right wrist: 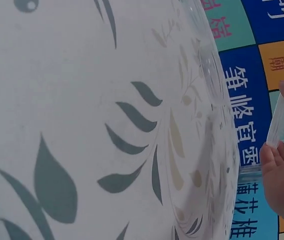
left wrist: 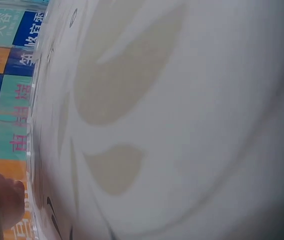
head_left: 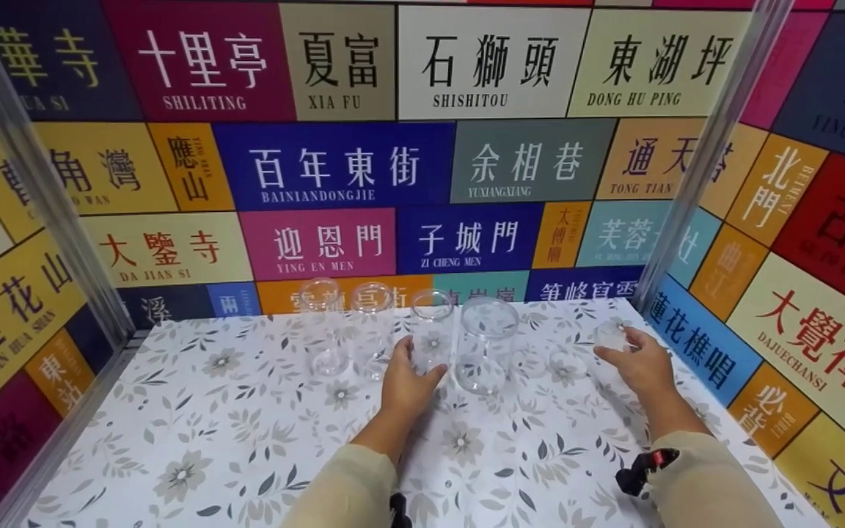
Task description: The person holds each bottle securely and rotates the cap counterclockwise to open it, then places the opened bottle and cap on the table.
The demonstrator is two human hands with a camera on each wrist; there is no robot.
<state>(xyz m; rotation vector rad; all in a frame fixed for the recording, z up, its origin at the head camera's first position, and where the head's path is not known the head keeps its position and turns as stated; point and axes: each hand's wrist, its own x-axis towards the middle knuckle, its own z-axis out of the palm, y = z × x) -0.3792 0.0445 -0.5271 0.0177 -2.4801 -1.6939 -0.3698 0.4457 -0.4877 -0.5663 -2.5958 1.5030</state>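
Note:
Several clear cylindrical jars stand in a row on the tabletop. My left hand (head_left: 409, 383) grips one clear jar (head_left: 433, 334) low down, fingers at its left side and thumb at its right. To the right of it stands a wider clear jar (head_left: 488, 345). My right hand (head_left: 646, 364), farther right, pinches a clear, thin lid-like piece (head_left: 611, 335) between thumb and fingers. The right wrist view shows this lid-like piece (right wrist: 283, 120) tilted, raised off the table. Only part of the left hand (left wrist: 4, 195) shows in the left wrist view.
Two more clear jars stand left of the gripped one: a jar (head_left: 373, 334) and the leftmost jar (head_left: 325, 330). A clear round lid (head_left: 566, 365) lies flat between the wide jar and my right hand. Printed wall panels (head_left: 334, 165) border the flower-patterned table (head_left: 261, 447).

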